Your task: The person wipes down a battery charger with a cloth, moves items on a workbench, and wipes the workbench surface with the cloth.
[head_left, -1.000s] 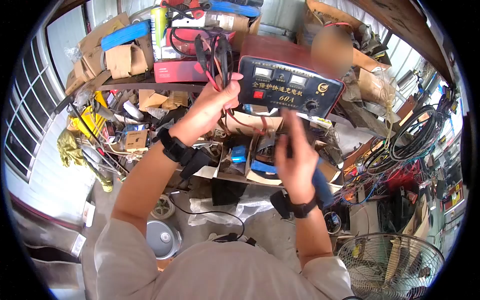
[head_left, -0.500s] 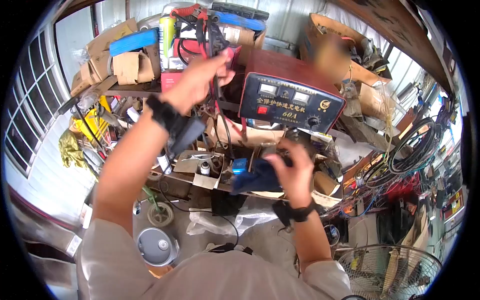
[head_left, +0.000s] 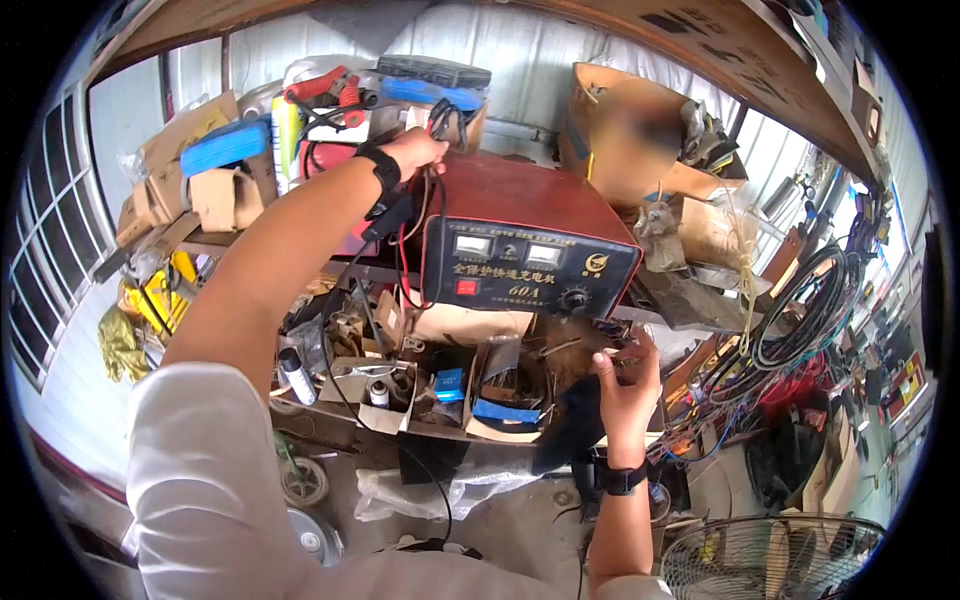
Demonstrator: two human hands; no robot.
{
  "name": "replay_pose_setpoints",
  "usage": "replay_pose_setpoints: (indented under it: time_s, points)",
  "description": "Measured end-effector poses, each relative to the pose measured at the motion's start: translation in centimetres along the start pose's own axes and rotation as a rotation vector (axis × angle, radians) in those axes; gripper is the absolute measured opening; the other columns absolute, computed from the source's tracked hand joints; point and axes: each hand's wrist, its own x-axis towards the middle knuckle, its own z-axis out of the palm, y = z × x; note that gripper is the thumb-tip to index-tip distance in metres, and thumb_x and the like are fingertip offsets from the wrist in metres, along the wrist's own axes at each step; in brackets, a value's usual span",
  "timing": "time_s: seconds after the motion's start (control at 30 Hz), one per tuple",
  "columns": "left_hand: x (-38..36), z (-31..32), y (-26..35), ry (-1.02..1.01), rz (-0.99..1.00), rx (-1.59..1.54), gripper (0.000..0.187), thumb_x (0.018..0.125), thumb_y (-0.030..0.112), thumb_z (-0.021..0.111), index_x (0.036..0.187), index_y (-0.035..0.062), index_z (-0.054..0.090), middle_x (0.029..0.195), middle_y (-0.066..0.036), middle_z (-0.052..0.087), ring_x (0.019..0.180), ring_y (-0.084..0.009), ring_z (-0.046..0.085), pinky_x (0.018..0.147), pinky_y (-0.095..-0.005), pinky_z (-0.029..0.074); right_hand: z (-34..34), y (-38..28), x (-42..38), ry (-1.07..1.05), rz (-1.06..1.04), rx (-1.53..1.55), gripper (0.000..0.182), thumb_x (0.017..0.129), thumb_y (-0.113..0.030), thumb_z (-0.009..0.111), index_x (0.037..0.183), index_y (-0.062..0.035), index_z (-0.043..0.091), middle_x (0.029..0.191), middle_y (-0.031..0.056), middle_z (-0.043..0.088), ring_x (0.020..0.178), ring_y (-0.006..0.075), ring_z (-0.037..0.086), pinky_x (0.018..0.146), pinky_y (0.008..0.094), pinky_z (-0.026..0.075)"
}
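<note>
Once nearer, left hand (head_left: 414, 155) farther forward

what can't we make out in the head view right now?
All in the head view:
Left hand: its back hides whether it grips the cables.
Charger: meter readings too small.
Cardboard box, upper right: partly blurred out.
Wire fan: lower part cut off by the bottom edge.
</note>
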Motion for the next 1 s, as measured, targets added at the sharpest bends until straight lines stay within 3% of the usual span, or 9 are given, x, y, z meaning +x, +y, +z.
replay_pose_setpoints:
  time_s: [0.2, 0.23, 0.4, 0.5, 0.67, 0.77, 0.87, 0.9, 1.0]
  points:
    - [4.0, -0.3, -1.1, 0.025, 0.354, 0.998, 0.035, 0.089, 0.031, 0.061, 0.082, -0.0032, 0.059, 0.087, -0.020, 0.066, 0.079, -0.0353, 0.064, 0.072, -0.0434, 0.048, 0.9, -3.0, 2.1, 0.039, -0.334, -0.556, 0.085, 0.068, -0.032, 0.081, 0.140, -0.0115, 0.040, 0.087, 0.0123, 0.056, 0.062, 0.0268, 0.059, 0.056, 0.0345, 0.052]
    - [0.8, 0.7, 1.6, 0.027, 0.287, 1.111, 0.042, 0.088, 0.032, 0.060, 0.096, -0.0091, 0.056, 0.096, -0.031, 0.063, 0.091, -0.0424, 0.063, 0.076, -0.0458, 0.048, 1.6, -3.8, 2.4, 0.028, -0.375, -0.627, 0.087, 0.068, -0.034, 0.081, 0.141, -0.0128, 0.039, 0.086, 0.0122, 0.056, 0.061, 0.0272, 0.060, 0.054, 0.0352, 0.052]
    - [4.4, 0.4, -0.5, -0.003, 0.320, 1.271, 0.049, 0.091, 0.028, 0.051, 0.114, -0.0140, 0.040, 0.084, -0.033, 0.062, 0.090, -0.0414, 0.063, 0.077, -0.0471, 0.049, 7.1, -5.9, 2.6, -0.249, -0.697, -0.742, 0.095, 0.068, -0.035, 0.077, 0.145, -0.0037, 0.030, 0.071, 0.0044, 0.052, 0.048, 0.0160, 0.054, 0.041, 0.0285, 0.045]
    - [3.8, 0.5, 0.7, -0.182, 0.362, 1.384, 0.037, 0.092, 0.025, 0.047, 0.098, -0.0098, 0.058, 0.082, -0.029, 0.063, 0.081, -0.0381, 0.065, 0.073, -0.0446, 0.049, 11.2, -4.6, 2.7, -0.306, -0.820, -0.848, 0.099, 0.068, -0.037, 0.076, 0.144, 0.0027, 0.026, 0.072, 0.0049, 0.053, 0.050, 0.0163, 0.055, 0.044, 0.0284, 0.046]
    - [4.6, -0.7, 1.0, -0.512, 0.085, 0.595, 0.016, 0.085, 0.018, 0.050, 0.083, 0.0057, 0.060, 0.073, 0.001, 0.054, 0.061, -0.0152, 0.048, 0.059, -0.0376, 0.040, 13.7, -4.2, 4.0, -0.269, -0.818, -0.803, 0.091, 0.073, -0.030, 0.072, 0.143, 0.0053, 0.027, 0.074, 0.0045, 0.052, 0.051, 0.0158, 0.055, 0.045, 0.0272, 0.047]
    - [6.6, -1.0, 0.7, -0.456, 0.128, 0.771, 0.021, 0.080, 0.008, 0.039, 0.077, -0.0045, 0.055, 0.059, -0.011, 0.049, 0.047, -0.0223, 0.042, 0.040, -0.0418, 0.030, 14.2, -4.6, 4.0, -0.258, -0.809, -0.810, 0.085, 0.072, -0.022, 0.067, 0.142, 0.0068, 0.029, 0.071, 0.0030, 0.050, 0.050, 0.0136, 0.054, 0.044, 0.0257, 0.046]
    - [8.4, -0.7, -0.8, -0.404, 0.039, 0.875, 0.019, 0.079, 0.009, 0.039, 0.072, -0.0022, 0.053, 0.053, -0.008, 0.042, 0.040, -0.0210, 0.034, 0.036, -0.0403, 0.023, 14.4, -4.5, 4.1, -0.219, -0.852, -0.774, 0.076, 0.070, -0.011, 0.057, 0.140, 0.0091, 0.031, 0.064, -0.0005, 0.046, 0.046, 0.0096, 0.051, 0.042, 0.0237, 0.044]
    - [8.0, -1.0, -0.5, -0.414, 0.059, 0.900, 0.018, 0.078, 0.009, 0.041, 0.072, -0.0015, 0.053, 0.055, -0.007, 0.043, 0.044, -0.0185, 0.035, 0.039, -0.0388, 0.025, 14.6, -4.4, 4.1, -0.226, -0.841, -0.773, 0.076, 0.071, -0.011, 0.057, 0.140, 0.0089, 0.032, 0.063, -0.0006, 0.046, 0.046, 0.0098, 0.052, 0.042, 0.0237, 0.044]
    - [4.2, -1.2, 2.4, -0.428, 0.105, 0.964, 0.035, 0.087, 0.019, 0.051, 0.117, 0.0006, 0.048, 0.103, -0.011, 0.053, 0.092, -0.0201, 0.047, 0.078, -0.0336, 0.037, 14.6, -3.7, 4.1, -0.222, -0.844, -0.757, 0.076, 0.071, -0.010, 0.057, 0.141, 0.0065, 0.032, 0.066, -0.0002, 0.047, 0.046, 0.0095, 0.052, 0.042, 0.0239, 0.044]
